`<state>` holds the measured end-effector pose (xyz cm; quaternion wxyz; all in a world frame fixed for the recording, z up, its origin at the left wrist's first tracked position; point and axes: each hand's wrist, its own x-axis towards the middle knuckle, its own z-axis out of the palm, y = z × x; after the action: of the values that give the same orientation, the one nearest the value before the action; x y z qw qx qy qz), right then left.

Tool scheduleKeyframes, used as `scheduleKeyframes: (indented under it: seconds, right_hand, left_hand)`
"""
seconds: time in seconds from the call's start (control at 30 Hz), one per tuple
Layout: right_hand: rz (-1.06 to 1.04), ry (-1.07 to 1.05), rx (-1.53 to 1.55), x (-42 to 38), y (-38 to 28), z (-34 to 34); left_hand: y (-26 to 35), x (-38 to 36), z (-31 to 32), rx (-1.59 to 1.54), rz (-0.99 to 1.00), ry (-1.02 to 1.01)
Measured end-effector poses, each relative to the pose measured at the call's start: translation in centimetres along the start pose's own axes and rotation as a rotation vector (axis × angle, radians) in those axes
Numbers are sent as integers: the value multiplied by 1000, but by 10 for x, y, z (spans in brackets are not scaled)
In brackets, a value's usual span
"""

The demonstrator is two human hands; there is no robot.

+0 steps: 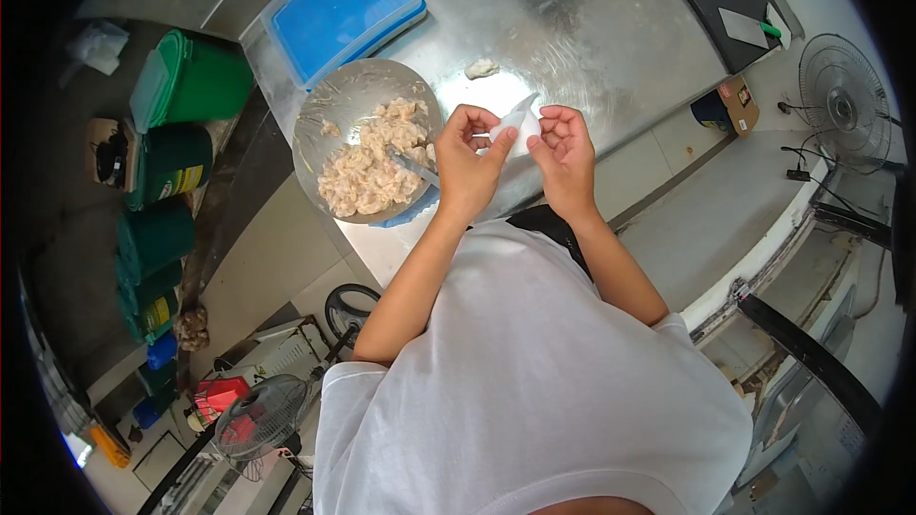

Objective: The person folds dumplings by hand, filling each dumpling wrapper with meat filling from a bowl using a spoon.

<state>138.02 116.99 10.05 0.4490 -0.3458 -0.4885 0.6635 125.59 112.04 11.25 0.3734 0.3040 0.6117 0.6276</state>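
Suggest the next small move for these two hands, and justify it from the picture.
Probably the left hand and right hand should press together the edges of the thin white dough wrapper: both grip it, and a pointed flap sticks out between them. Whether it encloses anything is hidden.

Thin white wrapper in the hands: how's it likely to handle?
Probably floppy: the wrapper curves between the left hand and right hand. Likely light, since fingertips seem to support it. Possibly easy to tear if pulled hard, as it looks thin.
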Motion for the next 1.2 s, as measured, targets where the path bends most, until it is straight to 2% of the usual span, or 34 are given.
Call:
scheduleKeyframes:
  seconds: [0.17,0.27,0.37,0.47,0.63,1.03,1.2]
  right_hand:
    - [196,72,111,4,16,-8]
    - [343,157,348,3,10,-5]
    - [367,123,446,5,13,-9]
    - [327,44,128,8,14,-3]
    - [313,65,226,12,22,-10]
    - [383,36,446,18,5,-30]
    - [400,59,500,27,3,-47]
  left_hand:
    - [-6,1,2,-112,-32,67]
    - [-12,0,2,-106,-43,85]
    - [-16,1,2,-111,-50,89]
    - [-16,2,3,-125,-54,73]
    - [-21,7,-6,-179,-58,131]
    - [-31,10,-26,-521,-343,163]
    - [-23,11,-36,-522,-289,171]
